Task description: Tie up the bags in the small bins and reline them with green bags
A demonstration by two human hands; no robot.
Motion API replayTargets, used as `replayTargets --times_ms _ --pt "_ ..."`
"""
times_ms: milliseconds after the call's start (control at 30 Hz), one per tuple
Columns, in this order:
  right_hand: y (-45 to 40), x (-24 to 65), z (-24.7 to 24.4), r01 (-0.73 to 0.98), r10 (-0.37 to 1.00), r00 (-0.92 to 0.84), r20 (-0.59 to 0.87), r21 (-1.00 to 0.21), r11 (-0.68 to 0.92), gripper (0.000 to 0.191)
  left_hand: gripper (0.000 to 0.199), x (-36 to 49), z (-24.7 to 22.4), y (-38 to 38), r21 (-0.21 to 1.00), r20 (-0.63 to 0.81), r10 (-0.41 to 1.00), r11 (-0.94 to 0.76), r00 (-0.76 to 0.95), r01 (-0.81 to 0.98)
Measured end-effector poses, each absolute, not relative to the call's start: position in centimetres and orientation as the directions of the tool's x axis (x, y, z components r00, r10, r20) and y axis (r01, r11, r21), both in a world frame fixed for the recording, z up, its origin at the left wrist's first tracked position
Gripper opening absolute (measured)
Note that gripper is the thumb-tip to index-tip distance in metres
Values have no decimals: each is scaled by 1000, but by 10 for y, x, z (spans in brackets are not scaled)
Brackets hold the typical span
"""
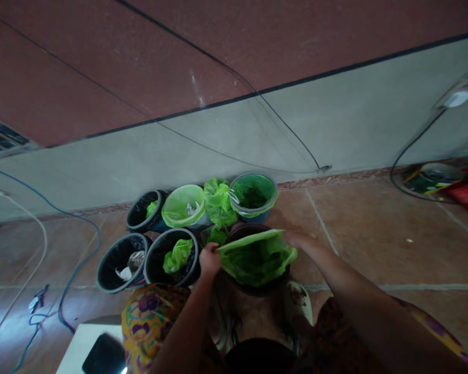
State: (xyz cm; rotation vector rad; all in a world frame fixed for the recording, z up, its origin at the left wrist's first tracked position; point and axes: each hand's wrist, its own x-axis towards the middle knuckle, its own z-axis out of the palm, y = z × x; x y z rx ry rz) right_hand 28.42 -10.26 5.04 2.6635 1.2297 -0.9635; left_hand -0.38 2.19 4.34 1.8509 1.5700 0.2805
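A green plastic bag (261, 259) is stretched wide inside the mouth of a dark bin (253, 290) on the floor in front of me. My left hand (209, 259) pinches the bag's left edge. At its far right edge, my right hand (295, 238) grips the plastic, its fingers partly hidden and dim. Just beyond stands a blue bin with a green liner (254, 193) folded over its rim. Between the bins sits a bunched green bag (219, 201).
To the left stand several more lined bins, among them a green-lined bin (175, 206) and a black-lined bin (153, 267) holding a green bag. A blue cable (98, 241) crosses the floor. A dark phone-like object (104, 354) lies on a white surface. The wall (354, 119) runs behind.
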Motion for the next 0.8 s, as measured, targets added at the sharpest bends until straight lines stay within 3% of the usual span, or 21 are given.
replayTargets --times_ms 100,267,400,467,600,700,800 --pt "-106 285 45 706 658 477 -583 -192 -681 19 18 -18 39 37 738 -318 928 113 195 665" --pt "-99 262 70 743 682 515 -519 -127 -657 29 15 -13 27 36 798 -289 926 92 244 596" --pt "-90 239 85 870 883 368 -291 -229 -437 58 20 -6 22 34 795 -276 920 56 278 604" --pt "-88 232 81 905 929 289 -233 -249 -344 51 21 -7 21 36 787 -285 915 53 285 615" --pt "-83 235 69 907 909 311 -278 -199 -371 20 22 -14 33 40 737 -302 908 29 290 675" --pt "-75 242 70 883 914 281 -294 -293 -366 28 38 -7 57 37 608 -194 922 -156 335 779" --pt "-67 244 75 819 929 200 -311 -468 -333 32 60 15 76 30 423 -51 842 -468 537 776"
